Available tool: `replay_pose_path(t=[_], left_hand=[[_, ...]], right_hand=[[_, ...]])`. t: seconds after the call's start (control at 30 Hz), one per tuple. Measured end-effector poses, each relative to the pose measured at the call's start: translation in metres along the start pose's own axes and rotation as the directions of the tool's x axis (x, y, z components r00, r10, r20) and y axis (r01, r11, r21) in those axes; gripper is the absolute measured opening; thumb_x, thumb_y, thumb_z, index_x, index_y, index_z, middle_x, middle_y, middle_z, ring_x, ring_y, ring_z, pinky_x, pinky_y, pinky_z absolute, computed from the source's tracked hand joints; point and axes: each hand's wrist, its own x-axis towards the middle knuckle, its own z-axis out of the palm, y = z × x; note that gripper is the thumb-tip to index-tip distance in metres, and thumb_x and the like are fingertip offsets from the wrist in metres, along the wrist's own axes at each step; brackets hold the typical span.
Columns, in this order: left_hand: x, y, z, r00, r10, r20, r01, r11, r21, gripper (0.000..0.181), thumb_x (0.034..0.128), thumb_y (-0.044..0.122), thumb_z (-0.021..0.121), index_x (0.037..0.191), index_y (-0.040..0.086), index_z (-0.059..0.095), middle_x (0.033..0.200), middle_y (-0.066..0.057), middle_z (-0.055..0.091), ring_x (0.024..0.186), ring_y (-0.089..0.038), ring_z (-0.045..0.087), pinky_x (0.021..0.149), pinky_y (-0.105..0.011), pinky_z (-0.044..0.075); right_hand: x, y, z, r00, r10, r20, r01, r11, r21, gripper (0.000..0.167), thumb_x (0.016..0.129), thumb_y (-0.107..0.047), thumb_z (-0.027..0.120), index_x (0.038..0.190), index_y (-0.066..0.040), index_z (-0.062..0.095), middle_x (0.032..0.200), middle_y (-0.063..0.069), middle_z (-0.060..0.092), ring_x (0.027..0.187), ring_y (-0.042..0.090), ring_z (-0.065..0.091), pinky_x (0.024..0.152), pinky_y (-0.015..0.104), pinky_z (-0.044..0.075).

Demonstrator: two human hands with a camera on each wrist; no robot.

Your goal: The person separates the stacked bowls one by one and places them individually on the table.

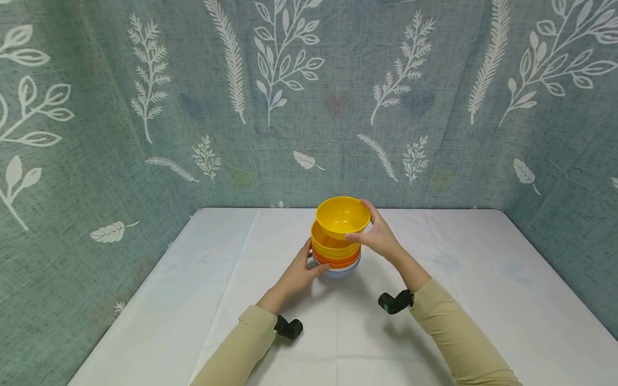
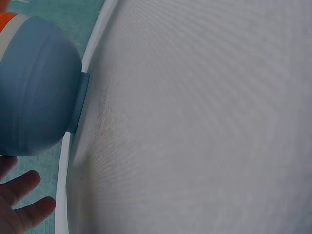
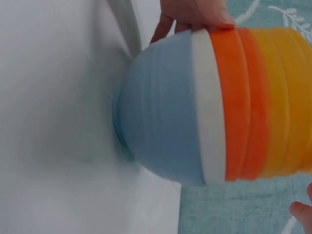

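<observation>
A yellow bowl point(image 1: 343, 217) is held up by my right hand point(image 1: 381, 236), thumb at the near side and fingers at the far right rim. It sits tilted just over a stack of bowls point(image 1: 336, 257). From the top down, the stack has yellow bowls point(image 3: 279, 97), orange bowls point(image 3: 239, 107), a white band point(image 3: 208, 107) and a blue bowl point(image 3: 163, 107) at the bottom, its foot on the table. My left hand point(image 1: 300, 272) holds the stack from the left, its thumb across the front. Several of its fingers spread below the blue bowl in the left wrist view.
A white cloth covers the table point(image 1: 232, 300). Behind and at both sides hangs a green-grey curtain point(image 1: 333, 150) with white leaf prints. Each wrist wears a small black camera, one on the left point(image 1: 289, 328) and one on the right point(image 1: 395, 302).
</observation>
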Motion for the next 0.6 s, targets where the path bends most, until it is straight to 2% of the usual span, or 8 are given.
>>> replay_pose_path(t=[0.17,0.37,0.6], left_hand=[[-0.001,0.000,0.000,1.000,-0.023,0.004,0.023,1.000,-0.001,0.088,0.0816,0.054,0.060,0.148,0.023,0.010,0.150,-0.003,0.024,0.132,-0.025,0.031,0.107,-0.049,0.027],[-0.002,0.000,-0.002,1.000,-0.020,0.010,0.020,1.000,0.002,0.090,0.0815,0.054,0.060,0.148,0.020,0.009,0.150,-0.005,0.023,0.133,-0.025,0.031,0.107,-0.048,0.027],[0.001,-0.003,-0.001,1.000,0.017,0.008,-0.017,1.000,0.003,0.089,0.0823,0.053,0.059,0.148,0.019,0.010,0.149,-0.005,0.024,0.132,-0.025,0.032,0.106,-0.047,0.029]], right_hand=[[0.000,-0.001,-0.010,1.000,0.014,-0.024,-0.014,1.000,-0.003,0.096,0.076,-0.024,0.076,0.147,-0.008,0.013,0.151,0.013,0.017,0.138,0.032,0.016,0.107,0.054,0.023],[0.000,-0.003,-0.021,0.999,0.015,-0.039,-0.014,1.000,0.022,0.093,0.078,-0.020,0.073,0.147,-0.008,0.011,0.151,0.014,0.016,0.138,0.032,0.016,0.107,0.054,0.022],[0.001,-0.003,-0.040,0.996,0.016,-0.083,-0.011,0.998,0.060,0.094,0.080,-0.019,0.072,0.147,-0.007,0.007,0.152,0.013,0.014,0.139,0.030,0.015,0.107,0.049,0.027]])
